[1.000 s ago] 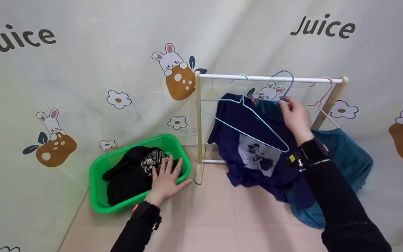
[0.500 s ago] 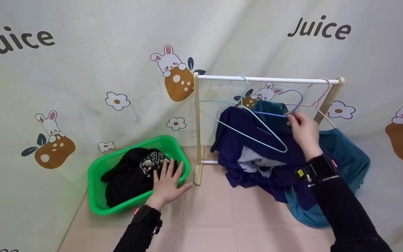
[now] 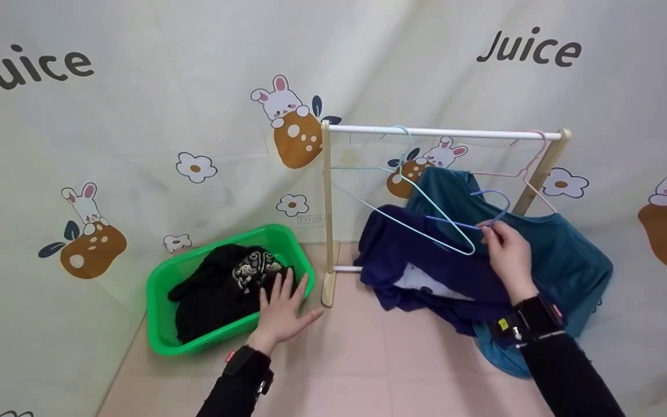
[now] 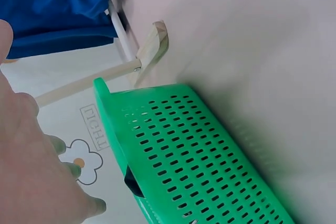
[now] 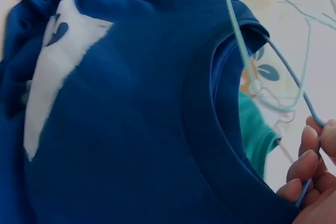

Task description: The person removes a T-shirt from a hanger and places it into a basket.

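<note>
Nearest the camera, two black sleeves reach forward over the pale pink floor (image 3: 356,370). The left hand (image 3: 280,313) lies flat with its fingers spread and straight, palm down on the near rim of the green basket (image 3: 162,313), the fingertips touching the black clothes (image 3: 217,292) heaped inside; it grips nothing. In the left wrist view the basket's perforated green wall (image 4: 199,156) fills the lower frame, with the wooden foot of the rack (image 4: 155,43) just beyond it.

To the right, the right hand (image 3: 504,252) is raised, its fingers curled round and pinching the neck of a blue wire hanger (image 3: 487,208). That hanger carries the navy sweatshirt (image 3: 426,272), which has a white print on its front and sags down to the floor below the hand. The right wrist view shows the collar of the navy sweatshirt (image 5: 210,129) with the blue wire running through it to the fingers (image 5: 302,166).

Just behind, a light blue hanger (image 3: 420,202) hangs empty from the white rail of the clothes rack (image 3: 443,132). A teal garment (image 3: 565,255) hangs from a pink hanger (image 3: 527,168) at the rail's right end, partly behind the navy sweatshirt.

Farthest back is a pale curtain (image 3: 136,116) printed with rabbits, flowers and the word "Juice".
</note>
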### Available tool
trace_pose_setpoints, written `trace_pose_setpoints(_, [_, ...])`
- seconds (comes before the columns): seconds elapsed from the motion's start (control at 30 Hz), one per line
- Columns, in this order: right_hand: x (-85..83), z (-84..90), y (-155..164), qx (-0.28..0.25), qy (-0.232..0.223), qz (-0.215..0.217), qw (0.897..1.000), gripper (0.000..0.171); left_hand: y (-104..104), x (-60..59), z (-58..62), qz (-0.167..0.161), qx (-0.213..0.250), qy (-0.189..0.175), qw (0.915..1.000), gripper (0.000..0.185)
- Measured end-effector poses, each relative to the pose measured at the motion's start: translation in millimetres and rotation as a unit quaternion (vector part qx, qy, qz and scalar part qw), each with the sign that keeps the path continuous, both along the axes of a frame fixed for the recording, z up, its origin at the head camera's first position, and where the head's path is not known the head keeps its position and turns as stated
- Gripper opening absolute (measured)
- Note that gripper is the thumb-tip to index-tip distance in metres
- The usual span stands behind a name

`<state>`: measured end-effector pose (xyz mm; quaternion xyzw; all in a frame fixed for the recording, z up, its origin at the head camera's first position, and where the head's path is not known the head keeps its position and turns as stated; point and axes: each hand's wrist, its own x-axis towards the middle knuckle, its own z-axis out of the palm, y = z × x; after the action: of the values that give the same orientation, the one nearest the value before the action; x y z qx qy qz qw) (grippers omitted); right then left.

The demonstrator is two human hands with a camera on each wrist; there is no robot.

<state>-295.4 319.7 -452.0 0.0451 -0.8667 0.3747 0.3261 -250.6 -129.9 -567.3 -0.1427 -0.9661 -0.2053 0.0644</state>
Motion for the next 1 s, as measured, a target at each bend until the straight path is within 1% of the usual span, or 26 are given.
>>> trace_pose_setpoints(0.1, [4.9, -13.5, 4, -0.011, -0.004, 0.001, 1.0, 0.018, 1, 0.7, -1.6, 0.0, 0.001, 0.001, 1.0, 0.086])
trace_pose_setpoints(0.3, [14.3, -39.5, 7, -0.024, -0.004, 0.021, 0.999, 0.021, 3, 1.9, -3.9, -0.002, -0.003, -0.005, 1.0, 0.085])
trace_pose_setpoints(0.47, [22.2, -60.6, 8, -0.044, 0.024, 0.024, 0.998, 0.018, 6, 3.8, -2.8, -0.007, 0.0, -0.013, 0.9999, 0.084])
trace_pose_setpoints(0.6, [27.0, -77.5, 8, -0.04, 0.062, 0.028, 0.997, 0.014, 9, 5.0, -1.9, -0.006, 0.002, -0.023, 0.9997, 0.084])
trace_pose_setpoints(0.7, [28.6, -87.5, 7, -0.031, 0.091, 0.047, 0.994, 0.011, 13, 5.4, -2.2, -0.009, -0.001, -0.028, 0.9996, 0.086])
trace_pose_setpoints(0.8, [29.9, -94.8, 3, -0.015, 0.111, 0.077, 0.991, 0.012, 17, 5.9, -2.1, -0.016, -0.01, -0.022, 0.9996, 0.089])
trace_pose_setpoints(0.9, [31.8, -99.7, -4, 0.013, 0.121, 0.112, 0.986, 0.014, 24, 6.5, -0.5, -0.031, -0.009, -0.004, 0.9995, 0.09])
trace_pose_setpoints(1.0, [34.5, -102.6, -15, 0.04, 0.127, 0.15, 0.98, 0.017, 34, 7.2, 2.3, -0.056, -0.006, 0.025, 0.9981, 0.088])
